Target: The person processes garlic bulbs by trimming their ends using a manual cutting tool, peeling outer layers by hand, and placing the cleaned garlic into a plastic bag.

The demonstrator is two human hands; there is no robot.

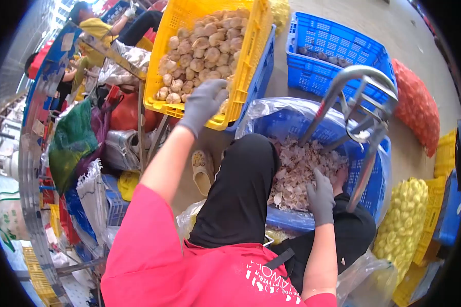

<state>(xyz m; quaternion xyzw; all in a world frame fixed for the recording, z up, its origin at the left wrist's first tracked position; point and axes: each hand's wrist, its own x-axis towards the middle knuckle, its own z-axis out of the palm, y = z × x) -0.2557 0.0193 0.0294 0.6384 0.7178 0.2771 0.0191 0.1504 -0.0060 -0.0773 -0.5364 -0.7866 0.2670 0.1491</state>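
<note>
My left hand (pixel 204 106), in a grey glove, reaches over the near edge of a tilted yellow crate (pixel 263 56). Its fingers are slightly bent and apart, close to the garlic bulbs (pixel 205 48) heaped inside; the palm side is hidden. Between my legs stands a blue crate (pixel 384 179) lined with clear plastic and holding loose garlic skins (pixel 297 176). Over these skins is my right hand (pixel 321 198), also gloved in grey, with the fingers stretched out and nothing seen in them. A bent metal tube frame (pixel 361 176) rises from this crate, just beyond my right hand.
Another blue crate (pixel 338 38) with some dark contents stands ahead. Red (pixel 417 105) and yellow (pixel 402 222) mesh sacks lie at right. A metal rack (pixel 28 169) with bags runs along the left, with a person in yellow (pixel 96 30) behind. A clog (pixel 202 171) rests on the floor.
</note>
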